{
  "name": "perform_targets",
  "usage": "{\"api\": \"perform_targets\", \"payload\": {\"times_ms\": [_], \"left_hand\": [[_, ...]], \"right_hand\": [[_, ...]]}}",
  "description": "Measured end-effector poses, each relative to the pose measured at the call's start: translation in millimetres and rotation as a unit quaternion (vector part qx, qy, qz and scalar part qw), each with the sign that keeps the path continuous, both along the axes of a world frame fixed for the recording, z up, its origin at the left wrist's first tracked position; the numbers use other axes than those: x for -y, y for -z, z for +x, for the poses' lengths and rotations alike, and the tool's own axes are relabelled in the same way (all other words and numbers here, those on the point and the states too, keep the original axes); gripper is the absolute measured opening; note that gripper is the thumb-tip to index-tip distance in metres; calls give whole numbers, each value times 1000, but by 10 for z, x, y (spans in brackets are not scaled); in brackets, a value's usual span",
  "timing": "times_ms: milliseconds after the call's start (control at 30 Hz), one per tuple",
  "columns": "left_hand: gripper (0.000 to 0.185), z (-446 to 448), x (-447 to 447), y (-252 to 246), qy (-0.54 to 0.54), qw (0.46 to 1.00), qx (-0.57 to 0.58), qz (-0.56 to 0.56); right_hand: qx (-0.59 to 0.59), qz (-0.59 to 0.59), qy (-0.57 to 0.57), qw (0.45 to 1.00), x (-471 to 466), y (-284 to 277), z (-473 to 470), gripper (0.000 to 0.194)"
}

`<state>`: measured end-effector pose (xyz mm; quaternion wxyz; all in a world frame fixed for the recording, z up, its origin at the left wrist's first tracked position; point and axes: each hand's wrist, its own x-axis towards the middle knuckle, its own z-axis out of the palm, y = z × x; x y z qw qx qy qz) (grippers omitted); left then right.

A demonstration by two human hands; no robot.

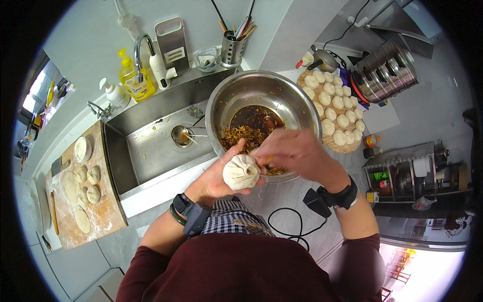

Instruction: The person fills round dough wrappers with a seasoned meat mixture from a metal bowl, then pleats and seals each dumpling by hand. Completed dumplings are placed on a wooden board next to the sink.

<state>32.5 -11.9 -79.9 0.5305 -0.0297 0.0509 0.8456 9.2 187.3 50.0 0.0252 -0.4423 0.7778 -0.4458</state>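
Observation:
A pleated, uncooked dough bun (pixel 241 172) rests in my left hand (pixel 215 178), its gathered top facing up with a small hole at the centre. Just to the right of the bun is my right hand (pixel 296 153), blurred, with its fingertips near the bun's edge; whether they touch it I cannot tell. Both hands are over the near rim of a large stainless steel bowl (pixel 226 94). Inside the bowl lies a chopped brown and orange filling (pixel 243 136), with dark liquid (pixel 253 116) pooled behind it.
Several shaped buns (pixel 342 120) sit on a round board at right, near stacked steamer pots (pixel 385 71). Left of the bowl is a steel sink (pixel 151 158) holding a ladle (pixel 182 136). A floured board (pixel 109 219) carries more buns, dough rounds and a rolling pin (pixel 54 213).

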Motion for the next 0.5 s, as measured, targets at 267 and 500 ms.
{"api": "perform_targets", "payload": {"times_ms": [267,500], "left_hand": [[67,29,38,37,-62,986,56,143],[62,33,31,-66,-214,974,-69,9]], "right_hand": [[-162,487,234,826,-435,986,-170,14],[-62,174,296,937,-391,555,-48,25]]}}
